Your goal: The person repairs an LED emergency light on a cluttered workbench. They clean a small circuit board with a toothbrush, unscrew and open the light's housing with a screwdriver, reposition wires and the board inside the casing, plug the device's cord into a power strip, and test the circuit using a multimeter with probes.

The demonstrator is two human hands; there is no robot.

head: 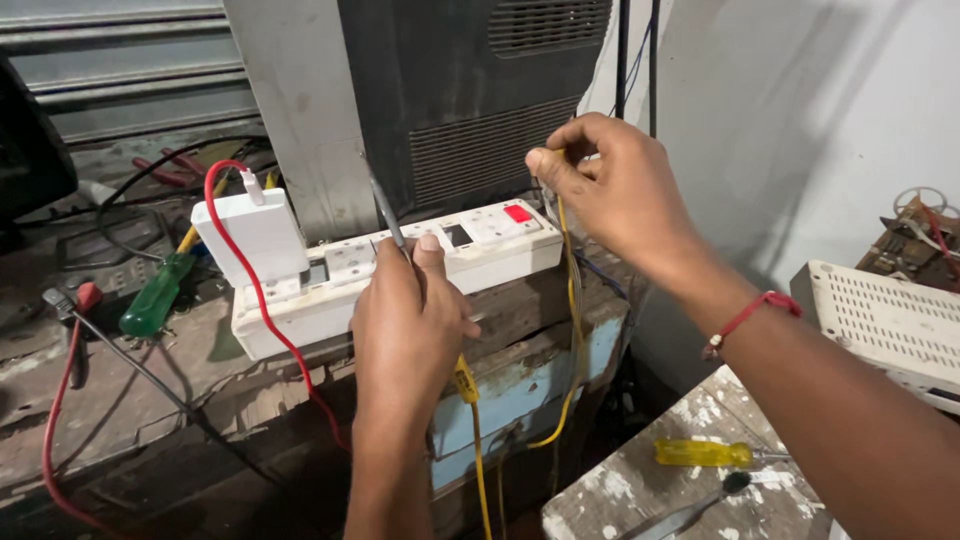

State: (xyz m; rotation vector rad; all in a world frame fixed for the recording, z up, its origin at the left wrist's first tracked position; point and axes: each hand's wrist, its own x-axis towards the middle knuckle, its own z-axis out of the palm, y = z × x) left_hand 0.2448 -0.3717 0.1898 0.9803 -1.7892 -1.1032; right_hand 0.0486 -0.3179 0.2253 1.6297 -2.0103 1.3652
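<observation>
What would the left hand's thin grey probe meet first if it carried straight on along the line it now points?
Probably the dark ventilated metal cabinet behind the white plastic power strip: the left hand angles its thin grey probe up and away. Depth is unclear.

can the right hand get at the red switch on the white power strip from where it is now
Probably yes. The right hand is pinching a yellow wire just beside the red switch on the power strip, and nothing lies between them.

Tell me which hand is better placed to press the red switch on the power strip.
Right. The right hand, pinching a yellow wire, hangs just beside the red switch; the left hand holds a probe farther along the strip.
</observation>
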